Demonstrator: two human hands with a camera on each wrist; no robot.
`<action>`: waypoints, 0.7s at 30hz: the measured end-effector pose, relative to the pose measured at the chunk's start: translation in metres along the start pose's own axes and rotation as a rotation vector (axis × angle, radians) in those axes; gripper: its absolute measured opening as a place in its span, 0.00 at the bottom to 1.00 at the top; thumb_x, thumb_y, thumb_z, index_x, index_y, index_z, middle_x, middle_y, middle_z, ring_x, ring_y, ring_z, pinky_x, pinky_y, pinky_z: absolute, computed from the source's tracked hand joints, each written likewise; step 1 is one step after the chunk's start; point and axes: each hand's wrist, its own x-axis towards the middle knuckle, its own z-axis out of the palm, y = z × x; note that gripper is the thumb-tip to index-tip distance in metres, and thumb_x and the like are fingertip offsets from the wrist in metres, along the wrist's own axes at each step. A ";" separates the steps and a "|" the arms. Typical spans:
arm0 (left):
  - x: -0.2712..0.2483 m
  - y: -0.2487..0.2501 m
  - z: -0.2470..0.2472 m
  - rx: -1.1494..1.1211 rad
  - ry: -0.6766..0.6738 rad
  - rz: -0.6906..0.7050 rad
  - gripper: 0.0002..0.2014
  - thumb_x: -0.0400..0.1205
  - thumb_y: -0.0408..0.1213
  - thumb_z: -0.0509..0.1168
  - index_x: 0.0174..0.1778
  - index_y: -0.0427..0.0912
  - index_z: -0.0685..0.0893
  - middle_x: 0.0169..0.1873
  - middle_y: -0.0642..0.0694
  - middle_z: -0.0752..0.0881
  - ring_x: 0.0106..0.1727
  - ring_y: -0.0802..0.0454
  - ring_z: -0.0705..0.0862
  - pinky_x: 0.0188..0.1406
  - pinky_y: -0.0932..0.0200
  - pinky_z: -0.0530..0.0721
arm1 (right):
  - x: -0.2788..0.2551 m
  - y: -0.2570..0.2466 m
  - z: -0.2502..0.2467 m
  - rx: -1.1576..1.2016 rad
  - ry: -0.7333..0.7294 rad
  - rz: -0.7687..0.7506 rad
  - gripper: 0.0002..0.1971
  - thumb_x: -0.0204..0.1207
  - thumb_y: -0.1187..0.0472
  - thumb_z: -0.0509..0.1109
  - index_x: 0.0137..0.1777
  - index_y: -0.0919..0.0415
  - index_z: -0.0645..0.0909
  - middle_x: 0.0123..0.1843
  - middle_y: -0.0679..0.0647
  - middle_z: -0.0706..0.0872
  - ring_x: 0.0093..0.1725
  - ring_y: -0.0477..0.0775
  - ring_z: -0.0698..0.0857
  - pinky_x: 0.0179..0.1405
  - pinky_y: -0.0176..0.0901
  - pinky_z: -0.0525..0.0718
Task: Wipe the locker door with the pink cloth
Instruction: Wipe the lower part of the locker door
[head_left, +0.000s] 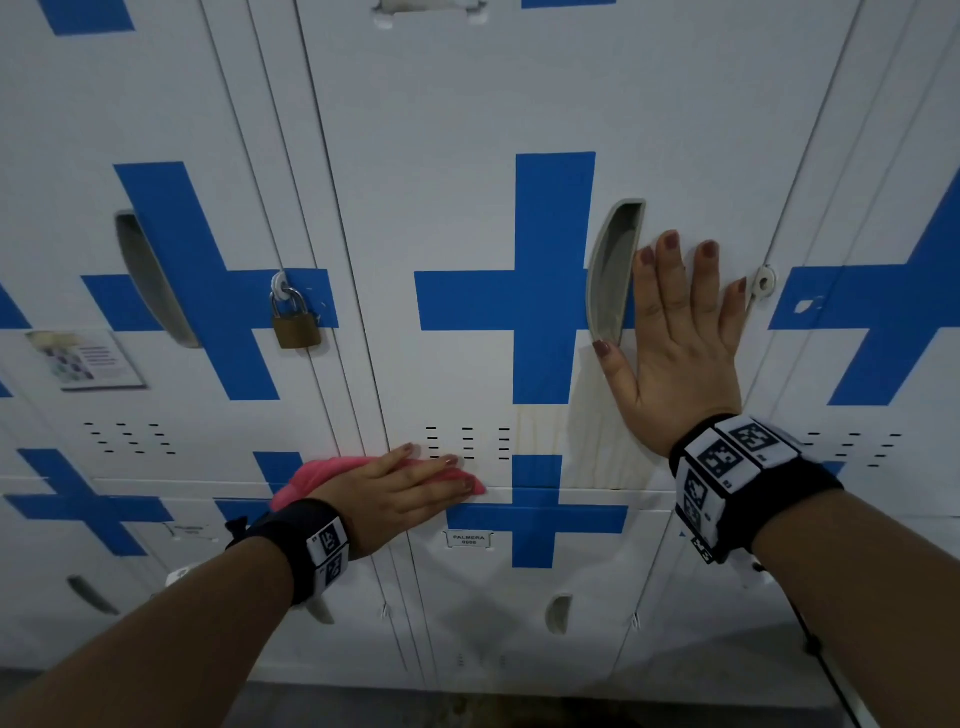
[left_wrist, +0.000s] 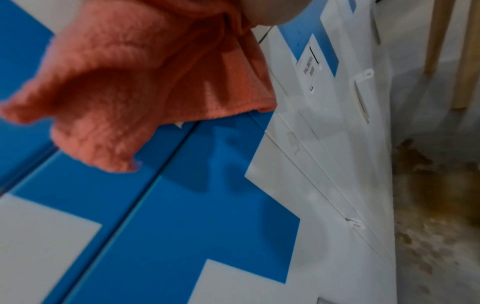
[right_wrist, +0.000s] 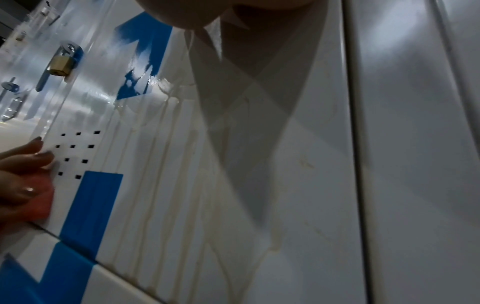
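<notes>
The white locker door (head_left: 467, 234) bears a blue cross and a recessed grey handle (head_left: 613, 275). My left hand (head_left: 415, 483) lies flat with straight fingers on the pink cloth (head_left: 311, 475), pressing it against the door's lower left corner beside the vent slots (head_left: 467, 444). A loose end of the cloth (left_wrist: 130, 82) hangs free below the wrist. My right hand (head_left: 680, 338) rests open and flat on the door just right of the handle, holding nothing. Pale yellowish drip streaks (right_wrist: 182, 164) run down the door towards its bottom edge.
A brass padlock (head_left: 295, 322) hangs on the locker to the left, with a small notice (head_left: 83, 358) further left. A name label (head_left: 469, 539) sits on the lower locker. More lockers lie right and below. The floor (left_wrist: 436, 205) is stained brown.
</notes>
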 end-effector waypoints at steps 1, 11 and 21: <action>0.000 0.000 -0.001 -0.001 -0.018 0.001 0.49 0.60 0.37 0.79 0.77 0.43 0.62 0.77 0.45 0.69 0.77 0.42 0.61 0.70 0.39 0.61 | 0.000 0.000 0.000 0.001 0.000 -0.001 0.37 0.81 0.42 0.49 0.82 0.55 0.34 0.83 0.49 0.38 0.80 0.53 0.30 0.77 0.55 0.29; -0.019 0.000 -0.013 -0.039 -0.249 -0.004 0.47 0.74 0.35 0.70 0.80 0.45 0.42 0.81 0.43 0.46 0.78 0.37 0.37 0.73 0.37 0.37 | 0.000 0.000 -0.001 0.008 -0.015 -0.002 0.37 0.81 0.42 0.47 0.82 0.55 0.34 0.83 0.49 0.38 0.80 0.53 0.30 0.77 0.54 0.28; -0.027 0.008 -0.015 -0.185 -0.433 -0.093 0.41 0.83 0.28 0.55 0.74 0.49 0.25 0.76 0.46 0.25 0.67 0.40 0.16 0.61 0.46 0.16 | 0.000 0.000 -0.001 0.005 -0.020 -0.002 0.37 0.81 0.42 0.49 0.82 0.56 0.35 0.82 0.47 0.36 0.80 0.53 0.30 0.77 0.55 0.28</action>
